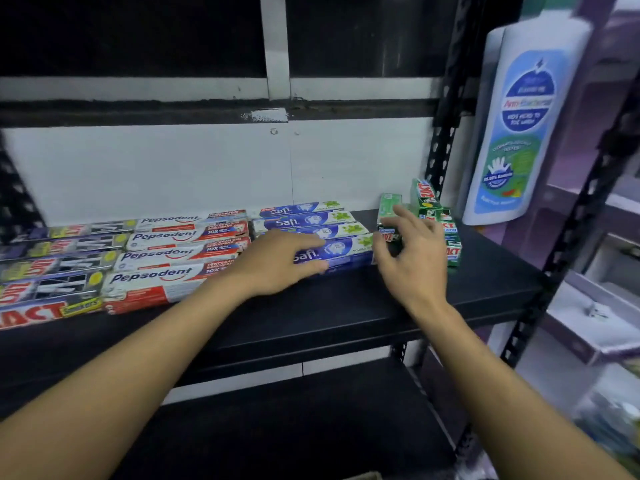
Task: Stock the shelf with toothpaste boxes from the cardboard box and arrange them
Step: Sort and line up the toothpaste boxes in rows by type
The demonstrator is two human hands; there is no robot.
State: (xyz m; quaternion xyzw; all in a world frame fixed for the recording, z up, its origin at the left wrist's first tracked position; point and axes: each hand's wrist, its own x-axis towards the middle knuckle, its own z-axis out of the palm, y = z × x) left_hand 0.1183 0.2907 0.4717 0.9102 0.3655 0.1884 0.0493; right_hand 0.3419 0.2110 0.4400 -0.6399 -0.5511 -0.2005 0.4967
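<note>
Bare forearms [121, 368] reach over a black shelf [346, 306]. The left hand [277, 263] lies flat, fingers straight, on the front blue toothpaste box [346, 252], covering its left end. The right hand [414, 261], fingers spread and holding nothing, hovers at that box's right end, in front of the green boxes [450, 233]. Further left lie rows of red-and-white boxes [173, 268] and dark boxes [52, 271]; a white bottle [519, 126] is at far right.

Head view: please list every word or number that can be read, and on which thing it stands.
"Pepsodent" and "10X": red-and-white boxes.
"Safi": blue boxes.
"ACT", start cut off: dark boxes, left.
"ZACT": green boxes.
Label of the white bottle: too blurred, perhaps "Anti-Bacterial".
Smaller print: unreadable.
</note>
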